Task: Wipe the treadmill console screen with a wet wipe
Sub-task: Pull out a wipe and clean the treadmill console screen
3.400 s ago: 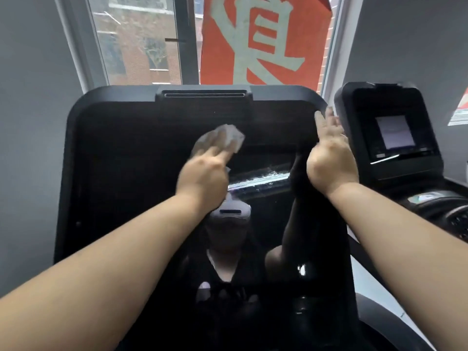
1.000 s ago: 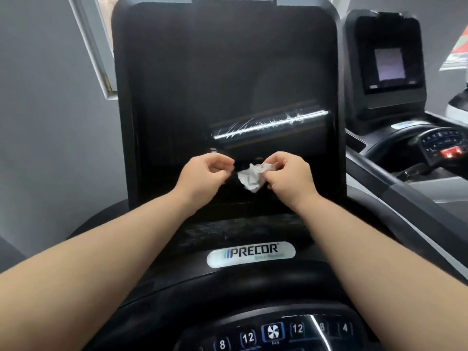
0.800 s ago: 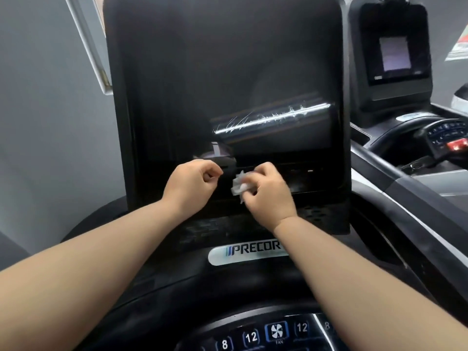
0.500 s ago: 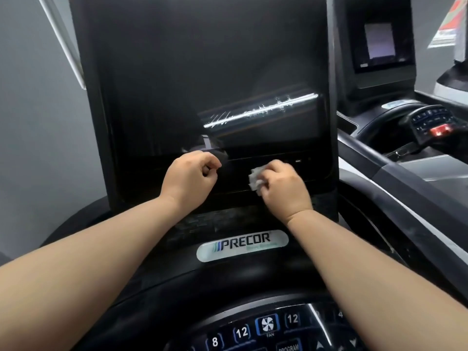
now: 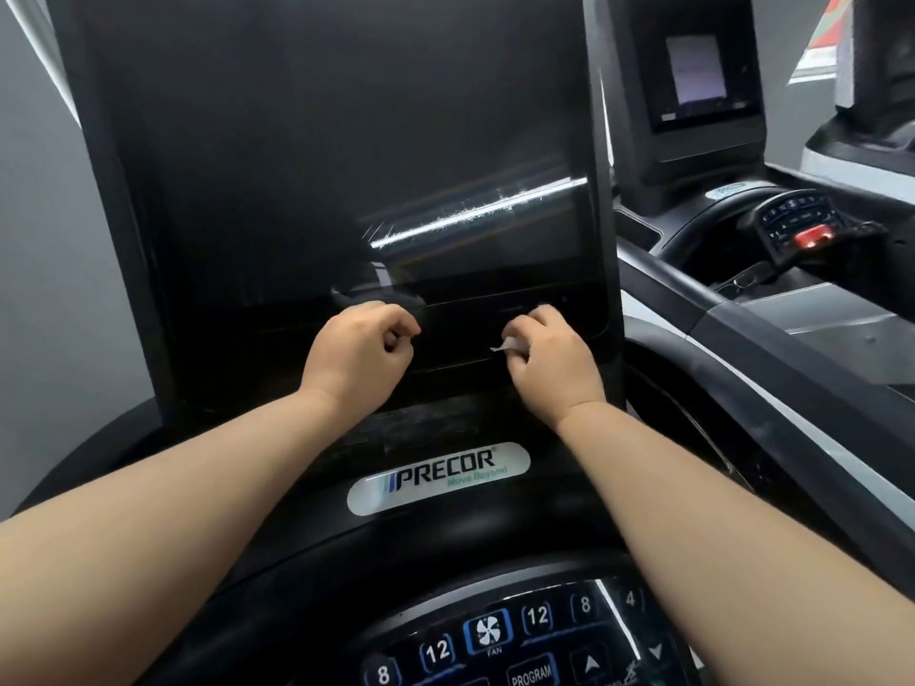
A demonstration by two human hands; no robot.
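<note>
Wiping the screen [image 5: 322,165] bottom: right hand [image 5: 547,358] grips the wipe [image 5: 510,345]; left hand [image 5: 356,358] curled, empty. Next, likely: sweep sideways.

The console screen [image 5: 322,165] is glossy black, crossed by one thin white streak. The wet wipe [image 5: 510,345] is white. Below, the Precor badge [image 5: 438,477] is silvery white with black letters, blue stripes and green small print. The fan button [image 5: 487,631] glows blue among white numerals, and the next machine's stop button [image 5: 814,236] is red.
</note>
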